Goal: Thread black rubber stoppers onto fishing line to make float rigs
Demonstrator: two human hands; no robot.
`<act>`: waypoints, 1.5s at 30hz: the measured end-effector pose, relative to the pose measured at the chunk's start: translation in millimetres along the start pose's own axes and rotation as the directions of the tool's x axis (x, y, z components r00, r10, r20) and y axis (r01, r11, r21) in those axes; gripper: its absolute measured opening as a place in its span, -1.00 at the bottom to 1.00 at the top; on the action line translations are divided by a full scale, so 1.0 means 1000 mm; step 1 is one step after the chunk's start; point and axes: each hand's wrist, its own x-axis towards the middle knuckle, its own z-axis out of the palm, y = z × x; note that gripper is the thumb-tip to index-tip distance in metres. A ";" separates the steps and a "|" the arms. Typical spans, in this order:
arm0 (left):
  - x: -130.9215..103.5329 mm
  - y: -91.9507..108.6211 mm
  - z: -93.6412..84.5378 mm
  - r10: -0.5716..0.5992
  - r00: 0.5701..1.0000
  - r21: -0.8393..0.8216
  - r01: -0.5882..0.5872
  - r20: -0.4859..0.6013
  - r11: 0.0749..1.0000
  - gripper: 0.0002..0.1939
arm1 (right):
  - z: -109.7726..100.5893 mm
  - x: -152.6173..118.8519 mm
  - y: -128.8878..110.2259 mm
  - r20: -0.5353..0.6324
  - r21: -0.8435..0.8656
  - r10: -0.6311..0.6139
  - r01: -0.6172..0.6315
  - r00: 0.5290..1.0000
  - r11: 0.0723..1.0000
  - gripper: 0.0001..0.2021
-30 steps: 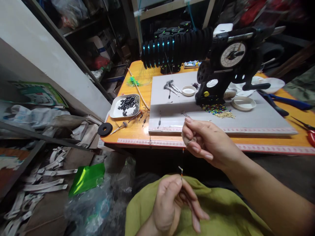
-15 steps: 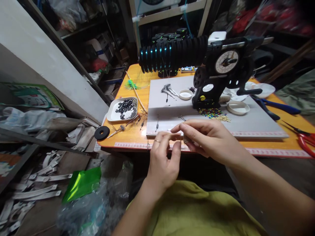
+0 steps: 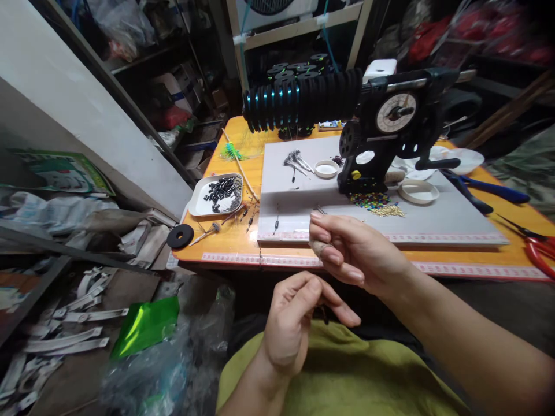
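Note:
My left hand (image 3: pixel 299 318) is low, over the green cloth on my lap, its thumb and forefinger pinched together, with a small dark piece showing beneath the fingers. Higher and to the right, my right hand (image 3: pixel 351 245) is held in front of the front edge of the grey board (image 3: pixel 299 196). Its curled fingers hold a small greyish object (image 3: pixel 321 248), partly hidden. The hands are apart. On the board stands a black winding machine (image 3: pixel 368 144) with a dial, and small coloured beads (image 3: pixel 368 200) and gold pieces (image 3: pixel 390 211) lie at its foot.
A white tray (image 3: pixel 197 202) of small black parts stands on the orange table (image 3: pixel 221 251) at left, beside a black ring (image 3: pixel 180 236). White round dishes (image 3: pixel 326 169) sit on the board. Blue-handled pliers (image 3: pixel 496 189) and red scissors (image 3: pixel 535 251) lie at right.
My hands have parted. The left one has dropped toward my lap, its fingers now pinched and pointing right. My right hand stays near the board's edge, turned a little more upright.

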 end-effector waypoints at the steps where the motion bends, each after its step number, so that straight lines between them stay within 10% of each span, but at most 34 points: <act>1: -0.002 0.000 0.000 -0.018 1.000 -0.031 0.018 -0.003 0.999 -0.70 | 0.001 0.000 0.000 0.001 0.005 0.003 -0.003 1.000 1.000 -0.62; 18: -0.025 -0.024 -0.008 -0.123 0.992 -0.144 0.127 0.042 0.981 -0.66 | -0.007 0.000 -0.001 -0.002 -0.061 -0.064 0.063 0.998 0.996 -0.62; 30: -0.036 -0.031 -0.026 -0.134 0.991 -0.128 0.131 -0.016 0.983 -0.70 | -0.023 -0.028 0.027 0.164 -0.426 -0.036 0.103 0.986 0.899 -0.81; 39: -0.045 -0.050 -0.023 0.094 0.994 -0.263 -0.106 -0.060 0.959 -0.82 | -0.025 -0.035 0.056 0.155 -0.316 -0.070 0.117 0.985 0.942 -0.78; 45: -0.047 -0.049 -0.024 0.044 0.998 -0.259 -0.055 -0.048 0.964 -0.82 | -0.024 -0.032 0.071 0.136 -0.227 -0.073 0.103 0.988 0.968 -0.76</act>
